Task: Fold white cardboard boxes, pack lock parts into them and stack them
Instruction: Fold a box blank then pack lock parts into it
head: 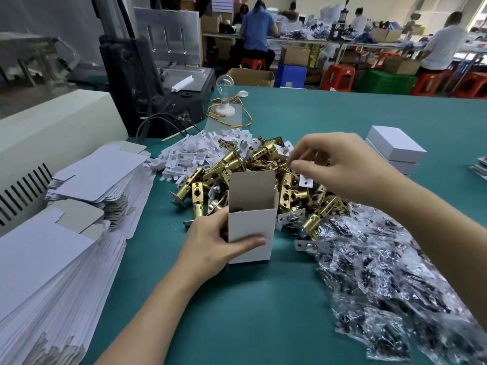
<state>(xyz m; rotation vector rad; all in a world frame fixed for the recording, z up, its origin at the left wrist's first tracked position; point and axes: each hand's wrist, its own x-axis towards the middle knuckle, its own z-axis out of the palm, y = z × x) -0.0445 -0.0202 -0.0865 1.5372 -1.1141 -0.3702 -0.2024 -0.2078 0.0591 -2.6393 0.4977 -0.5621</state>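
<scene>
The white box stands upright on the green bench, top flaps open and its rear flap sticking up. The left hand holds it: thumb laid across the front face, fingers wrapped round its left side, a firm grip on the cardboard.

Right behind the box and touching it lies the heap of brass latches, a tangle of gold tubes and silvery faceplates. Over that heap, behind and to the right of the box, is the right hand. Its grip is narrow, thumb and fingertips drawn close together just above the brass. It may be pinching a small part, but I cannot tell from this angle.

Just right of the box's base, 1 silver plate lies flat on the bench. Further right of the box and nearer the camera spreads a mound of clear bags with dark contents, blurred.

Behind the box and to its left, beyond the latches, sits a scatter of small white card pieces. Well to the left of the box are tall stacks of flat box blanks. Far to the right of the box and behind it, 2 closed boxes sit one on top of the other. Far behind the box, a bare light bulb stands in its holder.
</scene>
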